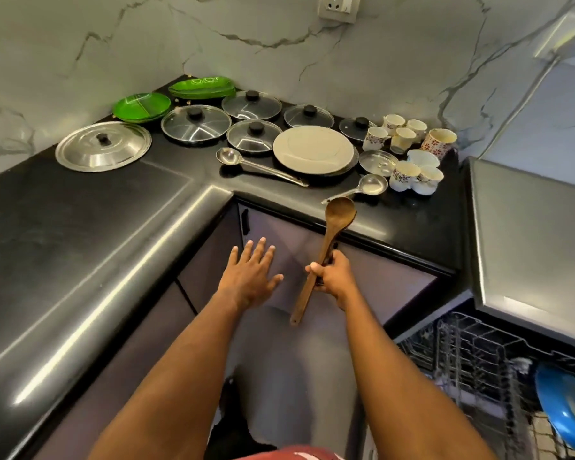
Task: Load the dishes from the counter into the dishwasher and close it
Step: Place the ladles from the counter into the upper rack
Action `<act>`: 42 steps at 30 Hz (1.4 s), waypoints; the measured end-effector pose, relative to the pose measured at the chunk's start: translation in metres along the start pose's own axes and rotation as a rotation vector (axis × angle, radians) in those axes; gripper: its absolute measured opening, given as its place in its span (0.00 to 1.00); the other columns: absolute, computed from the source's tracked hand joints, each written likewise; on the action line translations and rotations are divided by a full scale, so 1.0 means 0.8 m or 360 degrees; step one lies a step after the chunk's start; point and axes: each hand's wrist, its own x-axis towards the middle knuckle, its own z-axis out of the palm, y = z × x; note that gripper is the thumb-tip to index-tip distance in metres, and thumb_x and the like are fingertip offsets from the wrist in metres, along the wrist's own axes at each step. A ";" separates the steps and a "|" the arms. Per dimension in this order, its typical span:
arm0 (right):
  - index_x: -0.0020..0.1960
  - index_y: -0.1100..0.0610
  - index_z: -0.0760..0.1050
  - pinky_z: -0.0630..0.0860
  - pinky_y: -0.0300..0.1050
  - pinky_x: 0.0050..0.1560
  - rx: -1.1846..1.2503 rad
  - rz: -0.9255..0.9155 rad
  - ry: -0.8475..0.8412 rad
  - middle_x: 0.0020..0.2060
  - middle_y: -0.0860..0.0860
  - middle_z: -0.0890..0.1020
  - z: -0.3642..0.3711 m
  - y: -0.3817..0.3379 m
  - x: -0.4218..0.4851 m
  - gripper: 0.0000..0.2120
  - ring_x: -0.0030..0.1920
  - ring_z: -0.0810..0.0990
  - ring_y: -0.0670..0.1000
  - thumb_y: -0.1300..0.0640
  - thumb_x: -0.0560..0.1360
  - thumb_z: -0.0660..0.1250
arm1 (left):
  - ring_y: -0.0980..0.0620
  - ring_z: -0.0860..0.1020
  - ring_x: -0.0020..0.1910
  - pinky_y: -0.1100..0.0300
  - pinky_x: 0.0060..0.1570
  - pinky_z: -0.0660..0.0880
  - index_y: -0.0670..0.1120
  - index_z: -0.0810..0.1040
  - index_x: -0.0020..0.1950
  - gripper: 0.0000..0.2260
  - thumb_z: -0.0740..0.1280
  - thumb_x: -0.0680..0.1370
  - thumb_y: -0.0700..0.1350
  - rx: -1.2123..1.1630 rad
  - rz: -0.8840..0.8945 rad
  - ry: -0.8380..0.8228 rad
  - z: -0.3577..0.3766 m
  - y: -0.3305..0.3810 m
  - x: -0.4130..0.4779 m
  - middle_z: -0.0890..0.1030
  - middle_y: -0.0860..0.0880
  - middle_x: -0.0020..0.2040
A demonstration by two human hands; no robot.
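My right hand (334,277) grips a wooden spoon (329,239) by its handle, bowl up, in front of the counter edge. My left hand (249,273) hovers beside it with fingers spread, holding nothing. On the black counter (97,210) lie several glass lids (196,122), a steel lid (103,146), green plates (141,107), a grey plate (313,148), two steel ladles (256,166) and several floral cups (409,154). At the lower right the dishwasher rack (472,356) stands pulled out with a blue plate (565,403) in it.
A grey appliance top (531,237) rises at the right above the rack. Purple cabinet doors (362,280) run under the counter. Marble wall behind carries a socket (337,6) and a plugged cable (518,104).
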 end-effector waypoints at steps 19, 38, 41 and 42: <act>0.44 0.55 0.74 0.81 0.49 0.40 -0.0085 0.0090 0.0091 0.45 0.57 0.82 -0.094 0.160 -0.224 0.06 0.45 0.83 0.58 0.62 0.76 0.69 | 0.44 0.39 0.79 0.43 0.77 0.40 0.49 0.41 0.81 0.32 0.50 0.83 0.61 0.0006 -0.0044 -0.0138 0.099 0.151 -0.241 0.40 0.47 0.81; 0.46 0.59 0.75 0.78 0.46 0.33 -0.0131 0.0335 0.0254 0.42 0.59 0.83 -0.256 0.314 -0.430 0.06 0.39 0.84 0.56 0.65 0.73 0.71 | 0.43 0.40 0.79 0.42 0.76 0.41 0.47 0.42 0.81 0.32 0.51 0.84 0.59 -0.0025 0.0192 -0.0409 0.198 0.346 -0.394 0.41 0.46 0.81; 0.44 0.56 0.72 0.78 0.47 0.36 -0.0108 0.0401 0.0299 0.42 0.58 0.83 -0.319 0.340 -0.454 0.08 0.42 0.84 0.57 0.67 0.74 0.69 | 0.43 0.40 0.79 0.41 0.77 0.41 0.47 0.42 0.81 0.32 0.51 0.84 0.59 -0.0025 0.0279 -0.0462 0.214 0.409 -0.397 0.41 0.46 0.81; 0.44 0.55 0.72 0.79 0.48 0.37 -0.0102 0.0430 0.0315 0.42 0.57 0.82 -0.340 0.350 -0.460 0.09 0.44 0.83 0.57 0.67 0.74 0.69 | 0.43 0.40 0.79 0.41 0.77 0.41 0.47 0.42 0.81 0.32 0.51 0.84 0.59 -0.0021 0.0305 -0.0482 0.220 0.430 -0.397 0.41 0.45 0.81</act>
